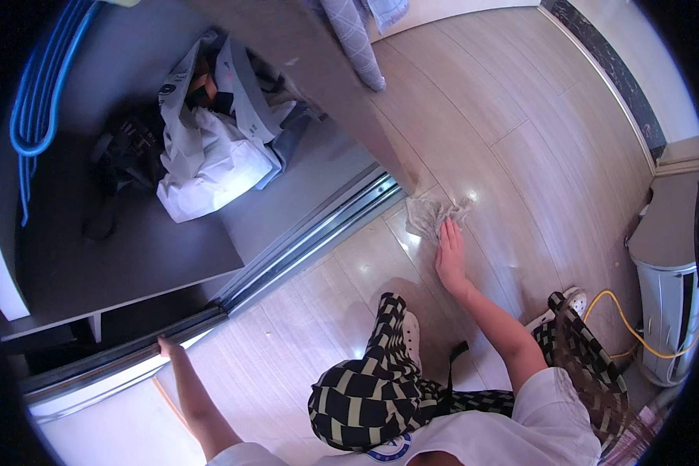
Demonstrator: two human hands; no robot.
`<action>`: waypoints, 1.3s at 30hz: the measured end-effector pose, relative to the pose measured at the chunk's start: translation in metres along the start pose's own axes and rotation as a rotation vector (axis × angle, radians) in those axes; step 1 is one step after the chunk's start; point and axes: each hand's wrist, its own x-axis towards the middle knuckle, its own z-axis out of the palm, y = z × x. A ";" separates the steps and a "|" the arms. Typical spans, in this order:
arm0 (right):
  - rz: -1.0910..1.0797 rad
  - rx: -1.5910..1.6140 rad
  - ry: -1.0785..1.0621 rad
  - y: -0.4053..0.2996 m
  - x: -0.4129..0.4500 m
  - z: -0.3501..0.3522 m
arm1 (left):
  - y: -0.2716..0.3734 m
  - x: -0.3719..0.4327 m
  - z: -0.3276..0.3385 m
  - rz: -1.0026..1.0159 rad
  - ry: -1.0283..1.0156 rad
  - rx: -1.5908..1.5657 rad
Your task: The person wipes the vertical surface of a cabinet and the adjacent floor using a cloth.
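Observation:
My right hand [452, 256] presses a crumpled greyish, damp-looking cloth [426, 218] against the wood-look floor, its fingers stretched over the cloth's near edge. Close by lies the end of the metal sliding-door track [320, 247] along the wardrobe's base. On the left, my left hand [168, 348] grips the dark edge of a sliding door [122, 355]; its fingertips are hidden behind that edge. Inside the wardrobe [169, 256], a white and grey bag [215, 163] slumps beside a dark bag [131, 145].
Blue hangers [38, 110] hang at upper left. A wardrobe panel [320, 76] stands beyond the track, with a grey quilted cloth [355, 52] hanging behind it. To the right are a silver-grey cabinet-like unit [667, 303] and a yellow cable [617, 309]. My white clogs [410, 338] rest on the floor.

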 end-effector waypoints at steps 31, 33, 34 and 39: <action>0.027 -0.025 -0.025 -0.004 -0.003 -0.004 | 0.025 -0.274 -0.027 0.655 -0.606 0.193; 0.040 0.006 -0.031 -0.013 0.003 -0.002 | -0.001 -0.274 -0.023 0.621 -0.792 0.119; 0.040 0.023 -0.049 -0.011 0.002 -0.004 | -0.011 -0.299 -0.019 0.624 -0.837 0.084; 0.018 -0.052 -0.075 0.005 -0.004 -0.011 | -0.023 -0.395 -0.004 0.677 -1.029 -0.029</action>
